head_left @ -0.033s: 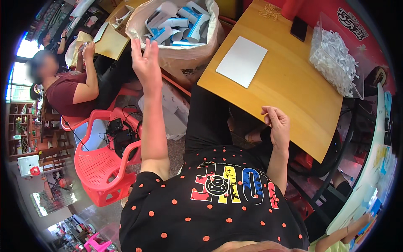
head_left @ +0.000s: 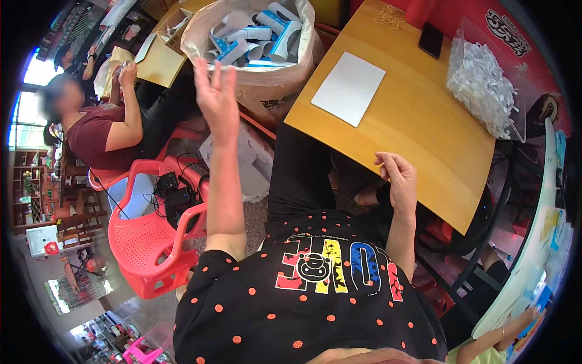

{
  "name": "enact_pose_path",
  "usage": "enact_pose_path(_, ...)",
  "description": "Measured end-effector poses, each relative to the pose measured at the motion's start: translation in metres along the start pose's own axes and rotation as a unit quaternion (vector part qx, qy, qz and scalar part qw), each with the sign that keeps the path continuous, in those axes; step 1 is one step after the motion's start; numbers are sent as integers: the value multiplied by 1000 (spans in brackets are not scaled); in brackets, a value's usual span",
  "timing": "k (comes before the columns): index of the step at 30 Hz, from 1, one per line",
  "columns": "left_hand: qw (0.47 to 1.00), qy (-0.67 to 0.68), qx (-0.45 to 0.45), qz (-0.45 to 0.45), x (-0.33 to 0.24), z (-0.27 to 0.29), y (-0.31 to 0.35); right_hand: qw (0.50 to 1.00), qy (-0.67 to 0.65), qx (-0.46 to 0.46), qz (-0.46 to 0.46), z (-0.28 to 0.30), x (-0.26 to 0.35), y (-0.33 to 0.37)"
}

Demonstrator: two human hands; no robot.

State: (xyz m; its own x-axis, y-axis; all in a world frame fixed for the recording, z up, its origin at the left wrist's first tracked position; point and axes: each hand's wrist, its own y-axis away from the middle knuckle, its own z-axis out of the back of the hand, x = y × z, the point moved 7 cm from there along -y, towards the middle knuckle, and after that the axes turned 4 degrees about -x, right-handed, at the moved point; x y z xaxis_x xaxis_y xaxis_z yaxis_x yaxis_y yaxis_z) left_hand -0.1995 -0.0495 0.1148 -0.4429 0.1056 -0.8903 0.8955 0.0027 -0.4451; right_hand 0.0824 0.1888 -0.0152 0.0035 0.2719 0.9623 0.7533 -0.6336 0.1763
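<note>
My left hand (head_left: pixel 218 103) is raised beside the near rim of a large pale sack (head_left: pixel 260 85), fingers spread and nothing held. Inside the sack lie several curled blue-and-white card pieces (head_left: pixel 284 41). My right hand (head_left: pixel 399 182) hovers by the near edge of the wooden table (head_left: pixel 424 121); its fingers are loosely curled together, and nothing shows in them. A white stack of paper or card (head_left: pixel 348 88) lies flat on the table, nearer the sack than the right hand.
A clear bin of white strips (head_left: pixel 482 85) sits at the table's right end, near a black phone (head_left: pixel 431 41) and tan rubber bands (head_left: pixel 389 16). A red plastic chair (head_left: pixel 145 242) holding black cables stands at left. Another person (head_left: pixel 106 127) sits beyond it.
My left hand has shifted slightly right and a little down, its fingers still spread. The right hand has barely moved, and the things on the table stay where they were.
</note>
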Motion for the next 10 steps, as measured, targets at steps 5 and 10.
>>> enact_pose_path(5,976,16,119,183,51,-15,100,904,379,21,197,-38,39,-18)
enact_pose_path(10,927,-22,244,283,78,-20,178,763,535,54,358,-64,28,-71)
